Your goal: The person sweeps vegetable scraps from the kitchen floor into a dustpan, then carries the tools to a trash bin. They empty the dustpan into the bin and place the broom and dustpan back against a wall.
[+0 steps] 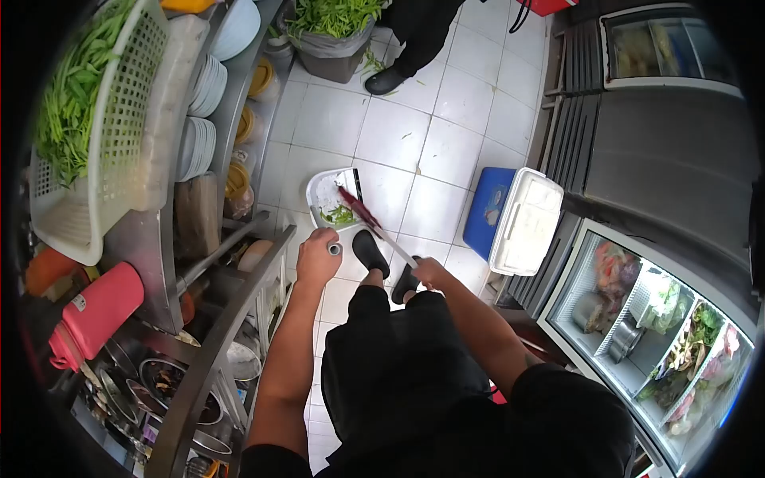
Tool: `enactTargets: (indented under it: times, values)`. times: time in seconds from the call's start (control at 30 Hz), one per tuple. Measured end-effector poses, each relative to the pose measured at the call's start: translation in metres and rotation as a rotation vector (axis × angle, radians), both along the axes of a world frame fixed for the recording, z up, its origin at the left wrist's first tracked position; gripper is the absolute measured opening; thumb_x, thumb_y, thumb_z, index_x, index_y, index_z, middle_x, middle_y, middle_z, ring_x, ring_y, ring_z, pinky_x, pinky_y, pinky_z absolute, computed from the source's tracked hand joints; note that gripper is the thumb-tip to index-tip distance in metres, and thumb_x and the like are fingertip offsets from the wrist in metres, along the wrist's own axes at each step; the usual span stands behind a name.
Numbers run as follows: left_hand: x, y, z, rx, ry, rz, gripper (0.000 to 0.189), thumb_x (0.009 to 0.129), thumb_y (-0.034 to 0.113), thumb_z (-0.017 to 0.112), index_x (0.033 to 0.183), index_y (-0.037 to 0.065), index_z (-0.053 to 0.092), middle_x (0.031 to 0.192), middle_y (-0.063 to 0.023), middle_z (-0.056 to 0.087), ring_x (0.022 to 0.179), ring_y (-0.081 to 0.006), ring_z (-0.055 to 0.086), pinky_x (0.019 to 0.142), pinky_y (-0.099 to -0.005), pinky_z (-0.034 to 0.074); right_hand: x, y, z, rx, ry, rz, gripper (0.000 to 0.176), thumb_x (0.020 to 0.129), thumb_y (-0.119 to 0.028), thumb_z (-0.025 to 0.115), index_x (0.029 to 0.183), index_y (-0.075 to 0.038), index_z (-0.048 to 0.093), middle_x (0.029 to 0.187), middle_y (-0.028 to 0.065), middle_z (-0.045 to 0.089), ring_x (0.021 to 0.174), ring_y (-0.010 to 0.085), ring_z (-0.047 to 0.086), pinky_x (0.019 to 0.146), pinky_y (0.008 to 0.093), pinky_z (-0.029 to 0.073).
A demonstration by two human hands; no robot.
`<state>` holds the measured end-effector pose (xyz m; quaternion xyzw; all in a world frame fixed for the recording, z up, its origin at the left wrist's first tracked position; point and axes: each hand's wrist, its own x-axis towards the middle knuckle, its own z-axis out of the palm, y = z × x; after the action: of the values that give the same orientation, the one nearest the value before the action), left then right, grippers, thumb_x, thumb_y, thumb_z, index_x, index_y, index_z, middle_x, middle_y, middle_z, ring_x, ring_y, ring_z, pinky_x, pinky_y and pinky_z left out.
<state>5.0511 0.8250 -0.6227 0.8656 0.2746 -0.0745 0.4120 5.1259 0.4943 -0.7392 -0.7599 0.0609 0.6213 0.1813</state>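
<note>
Below me on the tiled floor rests a white dustpan [316, 190] with a dark lip along its right side and green leaf scraps [339, 214] in it. My left hand [318, 253] is wrapped round an upright pole whose round grey end shows at the fist, right above the pan. The fingers of my right hand [431, 273] close on the pale handle of a broom [358, 209]. Its dark red head reaches over the dustpan, tilted down and left. My dark shoes stand just behind the pan.
A blue cooler box [488, 209] with a white lid stands right. Lit glass-door fridges [586, 243] line that side. Steel shelves [155, 263] with plates, jars and a basket of greens [100, 171] run along the left. Ahead are a bin [331, 65] of greens and another person's leg [418, 40].
</note>
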Motion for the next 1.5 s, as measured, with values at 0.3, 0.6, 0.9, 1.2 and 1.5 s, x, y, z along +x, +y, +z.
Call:
enactTargets:
  times: [0.3,0.6,0.9,1.2,1.5]
  values:
    - [-0.013,0.010,-0.004,0.005,-0.007,0.003,0.013,0.075,0.003,0.063,0.088,0.005,0.064,0.097,-0.0144,0.067,0.089,-0.0389,0.065,0.079,-0.0454,0.052,0.017,-0.081,-0.044,0.040,-0.483,1.150,0.007,0.072,-0.022,0.070,0.071,-0.014,0.069,0.070,0.0088,0.065,0.067,0.0274,0.065,0.058,0.0414,0.048]
    - [-0.031,0.029,0.006,-0.012,-0.123,0.110,0.016,0.073,-0.002,0.063,0.088,0.004,0.065,0.099,-0.0160,0.068,0.094,-0.0385,0.066,0.084,-0.0420,0.052,0.003,0.023,-0.004,0.350,-0.431,0.522,0.018,0.078,-0.022,0.066,0.078,-0.004,0.066,0.067,0.0153,0.065,0.059,0.0315,0.065,0.057,0.0423,0.050]
    - [-0.075,0.002,-0.006,0.026,-0.137,0.383,0.015,0.073,-0.005,0.063,0.085,0.004,0.066,0.105,-0.0205,0.070,0.104,-0.0365,0.067,0.089,-0.0389,0.052,0.215,-0.039,-0.034,-0.194,-0.521,0.384,0.024,0.083,-0.017,0.058,0.087,0.001,0.074,0.072,0.0190,0.069,0.067,0.0328,0.070,0.067,0.0428,0.058]
    - [-0.021,-0.019,-0.013,0.037,0.006,0.588,0.011,0.079,-0.003,0.061,0.087,0.003,0.066,0.092,-0.0117,0.070,0.090,-0.0262,0.068,0.086,-0.0312,0.049,0.036,0.085,-0.028,-0.010,-0.263,0.674,0.032,0.083,-0.016,0.058,0.107,0.002,0.068,0.110,0.0260,0.068,0.104,0.0385,0.067,0.092,0.0475,0.052]
    - [-0.103,-0.013,-0.010,-0.087,-0.101,0.695,0.018,0.075,-0.006,0.064,0.089,0.004,0.067,0.111,-0.0202,0.070,0.106,-0.0310,0.067,0.095,-0.0342,0.048,0.123,0.018,0.032,0.012,-0.361,0.432,0.041,0.089,-0.020,0.054,0.123,0.003,0.056,0.109,0.0284,0.067,0.107,0.0418,0.064,0.095,0.0480,0.051]
